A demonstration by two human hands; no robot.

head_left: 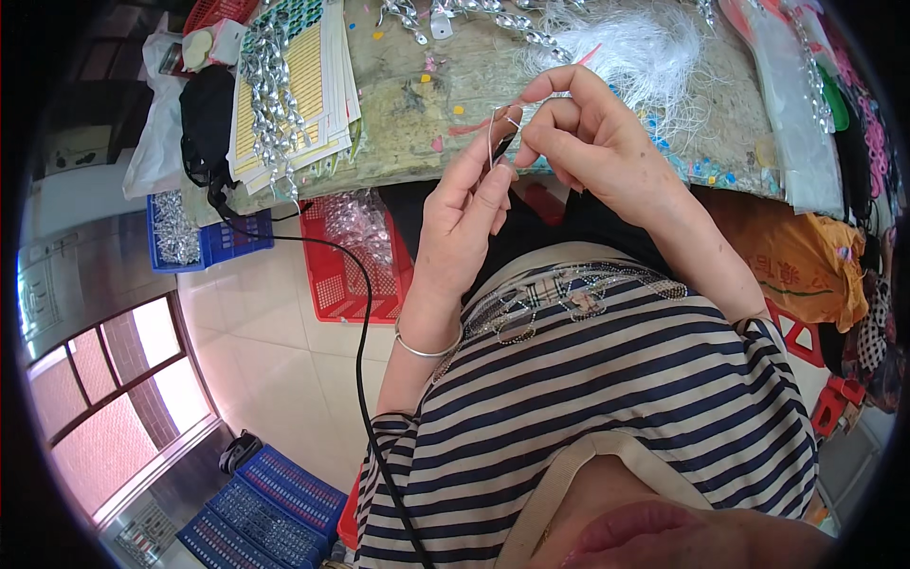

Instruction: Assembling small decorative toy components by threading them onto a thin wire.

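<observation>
Item: wire loop (502, 133), which you pinched between left hand (464, 204) fingers to steady it; right hand (592, 137) fingers pinched thread just above, beside the white strands (645, 47).

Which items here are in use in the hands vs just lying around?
In use:
- left hand
- right hand
- thin wire loop
- white thread bundle

Lying about:
- sticker sheets
- red basket
- blue crate
- black cable

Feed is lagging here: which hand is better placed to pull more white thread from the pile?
Probably the right hand: it sits right beside the white thread pile, while the left hand pinches the thin wire loop, farther from the pile.
</observation>
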